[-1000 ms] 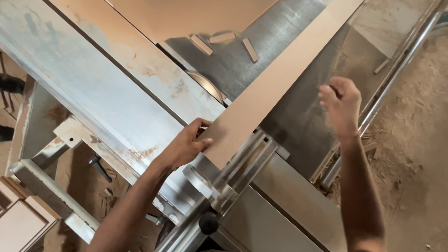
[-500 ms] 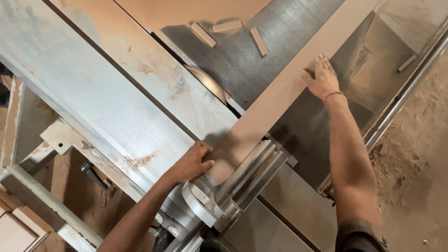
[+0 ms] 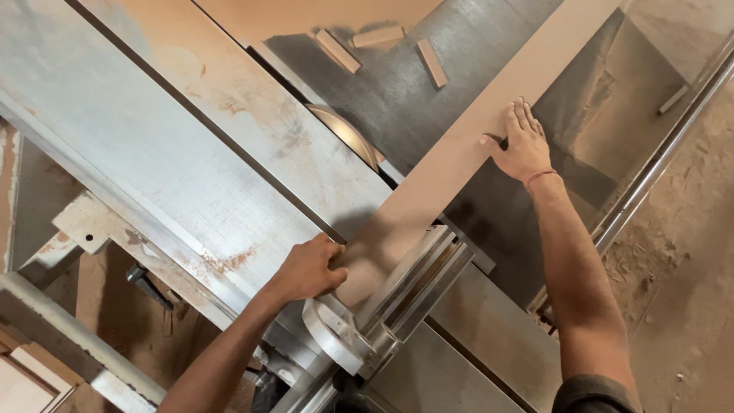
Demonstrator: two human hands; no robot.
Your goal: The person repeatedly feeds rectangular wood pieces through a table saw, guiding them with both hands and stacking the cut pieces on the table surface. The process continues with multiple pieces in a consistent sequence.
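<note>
A long, pale brown flat wooden board (image 3: 459, 160) is lying diagonally across the grey metal saw counter (image 3: 191, 153), running from the near middle up toward the far right corner. The left hand (image 3: 310, 269) is gripping the board's near end, its fingers (image 3: 330, 246) curled and pressed together over the edge, right where the board is meeting the silver metal cross fence (image 3: 409, 287). The right hand (image 3: 524, 141) is lying flat on the board farther along, palm down, with the fingers (image 3: 524, 115) slightly spread and pointing up the length of the board while the thumb is reaching out to the left side. A thin red thread band is sitting around that wrist.

Just to the left of the board, between the two hands, the curved rim of a round metal saw blade (image 3: 348, 134) is showing through the slot in the counter; the board's edge is lying close beside it, though whether they are touching cannot be told. Three short pale wooden offcuts (image 3: 382, 46) are lying loose on the dark part of the counter beyond the blade, well apart from both hands. A shiny steel rail (image 3: 650, 183) is running along the right side of the machine, and the sawdust-covered floor (image 3: 688, 291) is spreading beyond it.
</note>
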